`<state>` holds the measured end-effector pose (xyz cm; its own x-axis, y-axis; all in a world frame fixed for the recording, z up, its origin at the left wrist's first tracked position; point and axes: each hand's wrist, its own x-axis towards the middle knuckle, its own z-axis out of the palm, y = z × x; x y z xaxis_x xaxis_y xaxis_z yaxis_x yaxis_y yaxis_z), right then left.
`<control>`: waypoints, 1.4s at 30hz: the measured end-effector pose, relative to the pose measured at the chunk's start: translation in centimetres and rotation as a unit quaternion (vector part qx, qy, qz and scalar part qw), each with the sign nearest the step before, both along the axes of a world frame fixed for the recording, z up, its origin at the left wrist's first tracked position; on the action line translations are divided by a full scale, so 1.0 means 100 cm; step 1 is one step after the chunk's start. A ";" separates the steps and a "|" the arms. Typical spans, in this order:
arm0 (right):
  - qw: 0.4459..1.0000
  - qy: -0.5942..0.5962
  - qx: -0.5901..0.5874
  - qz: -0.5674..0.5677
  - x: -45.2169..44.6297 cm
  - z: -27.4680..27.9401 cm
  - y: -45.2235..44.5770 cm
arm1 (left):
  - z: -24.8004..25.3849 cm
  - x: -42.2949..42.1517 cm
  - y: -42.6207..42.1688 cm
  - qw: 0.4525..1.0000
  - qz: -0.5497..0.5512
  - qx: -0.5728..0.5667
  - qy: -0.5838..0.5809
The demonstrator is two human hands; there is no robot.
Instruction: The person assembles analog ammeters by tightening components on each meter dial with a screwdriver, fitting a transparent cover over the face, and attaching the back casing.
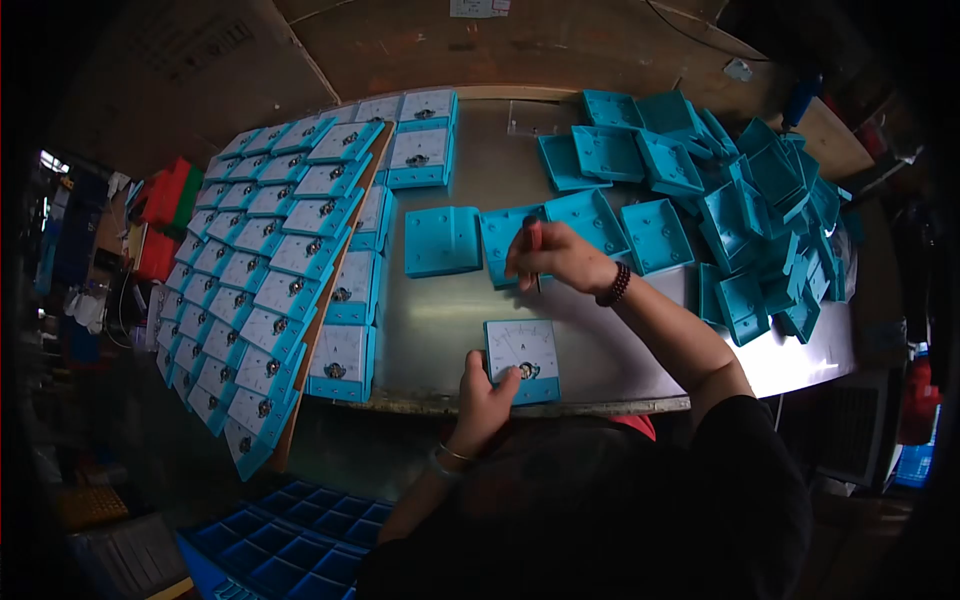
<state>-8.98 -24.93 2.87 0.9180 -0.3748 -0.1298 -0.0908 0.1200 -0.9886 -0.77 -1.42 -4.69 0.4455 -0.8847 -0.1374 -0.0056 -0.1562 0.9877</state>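
My left hand (484, 402) grips a teal panel meter (524, 344) at the table's front edge. Its white dial, marked with an A, faces up, and my thumb lies near the round metal movement low on the dial. Above and slightly right of it, my right hand (566, 260) is closed around a red-handled screwdriver (534, 236), its shaft pointing down and clear of the meter. Behind that hand lie open teal housings (586, 222), one partly hidden by my fingers. A teal housing (440, 240) rests face down to their left.
Rows of teal meters (270, 285) cover a wooden board (340, 270) at left, with more meters (419, 150) beside it. Empty teal housings (745, 215) form a heap on the metal table (430, 310) at right. A blue compartment crate (290, 535) stands below, at lower left.
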 end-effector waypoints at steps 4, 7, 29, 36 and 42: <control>0.834 0.198 -0.471 -0.207 0.073 -0.026 -0.145 | 0.009 0.002 0.001 1.000 -0.018 0.023 -0.012; 0.721 0.341 -0.555 -0.235 0.099 -0.040 -0.218 | 0.017 -0.001 0.000 0.997 -0.006 0.073 -0.012; 0.859 0.144 -0.488 -0.046 -0.127 -0.018 0.058 | 0.027 -0.008 0.003 0.992 0.057 0.015 0.108; 0.941 -0.060 -0.159 -0.292 -0.168 -0.039 0.075 | 0.030 -0.021 0.022 0.997 0.022 0.035 0.065; 0.937 -0.016 -0.176 -0.303 -0.165 -0.045 0.098 | 0.025 -0.031 0.024 0.995 0.023 0.060 0.069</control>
<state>-25.45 -15.09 -1.66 0.5249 -0.8422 0.1235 -0.0801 -0.1934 -0.9779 -3.86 0.98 -2.20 0.4553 -0.8367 -0.3044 0.1397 -0.2706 0.9525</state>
